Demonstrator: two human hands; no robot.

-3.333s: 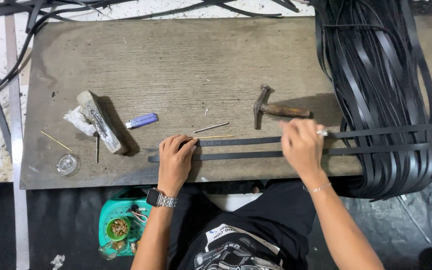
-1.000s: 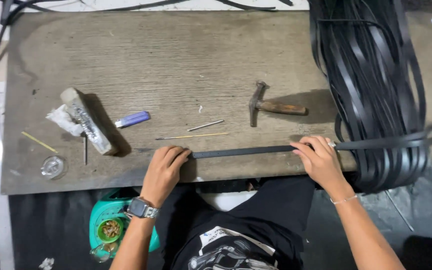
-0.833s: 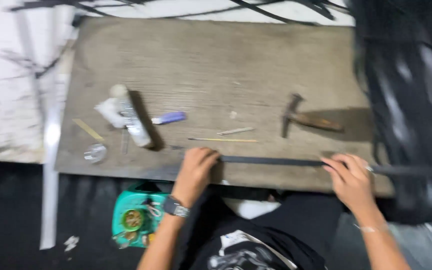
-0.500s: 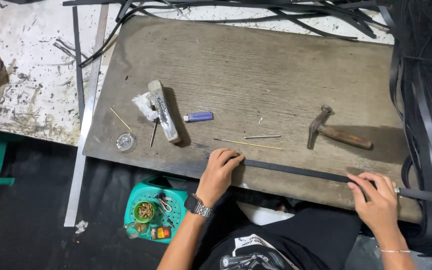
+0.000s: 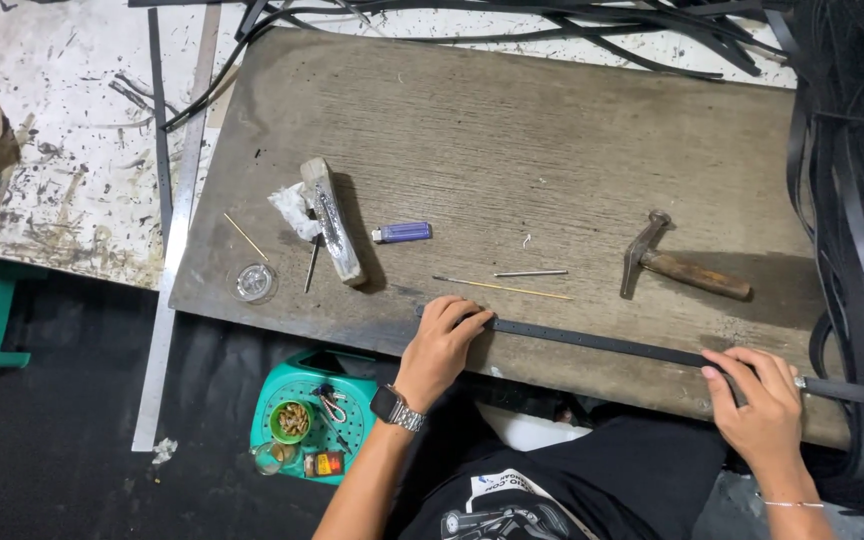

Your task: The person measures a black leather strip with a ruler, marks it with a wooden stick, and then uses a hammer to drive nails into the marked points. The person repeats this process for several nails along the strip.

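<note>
Strap (image 5: 602, 343) pinned flat on the board (image 5: 512, 130).
Left hand (image 5: 442, 345) presses its end, right hand (image 5: 757, 400) pinches it — loosen either and it could skew.

Both hands press a black strap (image 5: 592, 343) flat on the wooden board (image 5: 552, 140), left hand (image 5: 439, 345) at its end, right hand (image 5: 760, 400) farther along.

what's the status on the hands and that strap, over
Left hand pressing the black strap end flat on the board. Right hand pinching the strap near the board's edge. Hammer lies clear beyond it.
</note>
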